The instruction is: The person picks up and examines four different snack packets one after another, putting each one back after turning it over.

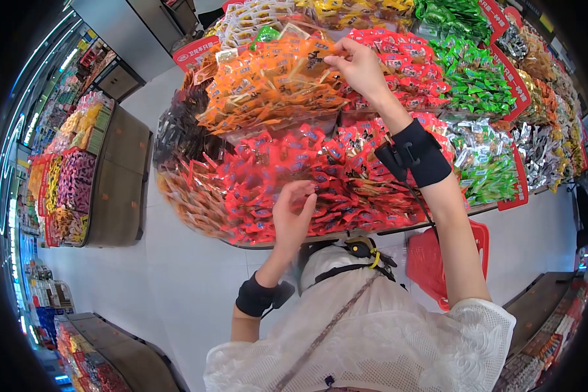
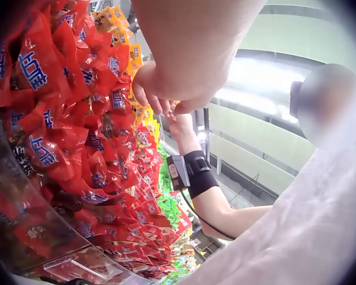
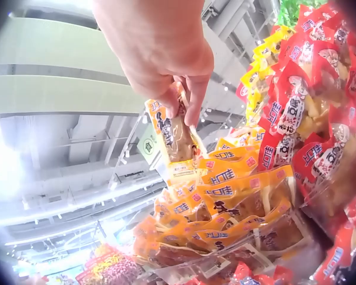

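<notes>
My right hand (image 1: 359,67) pinches one orange snack packet (image 3: 181,138) by its edge, at the right side of the heap of orange packets (image 1: 261,88). In the right wrist view the held packet hangs just above that heap, its clear window showing brown food. My left hand (image 1: 293,214) hovers over the red packets (image 1: 261,163), thumb apart from the relaxed fingers, holding nothing. In the left wrist view the left hand (image 2: 166,89) is beside the red packets (image 2: 53,119), and the right hand (image 2: 181,127) appears beyond it.
Green packets (image 1: 477,91) and silver ones fill the bins at the right. Dark packets (image 1: 179,124) lie at the left end. A red basket (image 1: 431,261) is on the floor by the display, right of the body. Another candy stand (image 1: 114,176) is across the aisle at left.
</notes>
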Motion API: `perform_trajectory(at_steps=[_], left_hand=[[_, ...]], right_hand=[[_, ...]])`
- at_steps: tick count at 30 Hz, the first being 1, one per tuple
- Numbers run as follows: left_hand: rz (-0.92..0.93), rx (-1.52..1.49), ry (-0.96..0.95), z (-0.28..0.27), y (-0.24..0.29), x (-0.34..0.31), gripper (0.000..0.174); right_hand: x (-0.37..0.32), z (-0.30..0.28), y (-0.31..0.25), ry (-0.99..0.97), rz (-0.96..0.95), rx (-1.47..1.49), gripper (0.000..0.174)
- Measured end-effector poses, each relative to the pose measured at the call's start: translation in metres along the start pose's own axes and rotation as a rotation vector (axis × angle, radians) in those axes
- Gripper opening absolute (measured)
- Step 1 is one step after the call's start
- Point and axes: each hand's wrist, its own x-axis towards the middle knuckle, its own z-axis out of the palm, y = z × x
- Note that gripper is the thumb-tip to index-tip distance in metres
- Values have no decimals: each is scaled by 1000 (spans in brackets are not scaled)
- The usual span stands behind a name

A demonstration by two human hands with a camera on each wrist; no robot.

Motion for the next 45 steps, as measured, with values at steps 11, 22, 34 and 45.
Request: perform_trajectory(at_steps=[11,22,34,45], left_hand=[[19,2,-16,3,-3,0,24],[-5,-13,-5,5,1,-4,24],[-32,-21,-4,5,0,-4,25],[-26,-21,47,1,-3,-7,24]], right_hand=[[-10,13,13,-144,-110,-227,13],[-8,31,7,-219,-279,-475,13],[-12,55,5,-179,-402,-550,4],[-14,67,13,-233,-321,-566,2]])
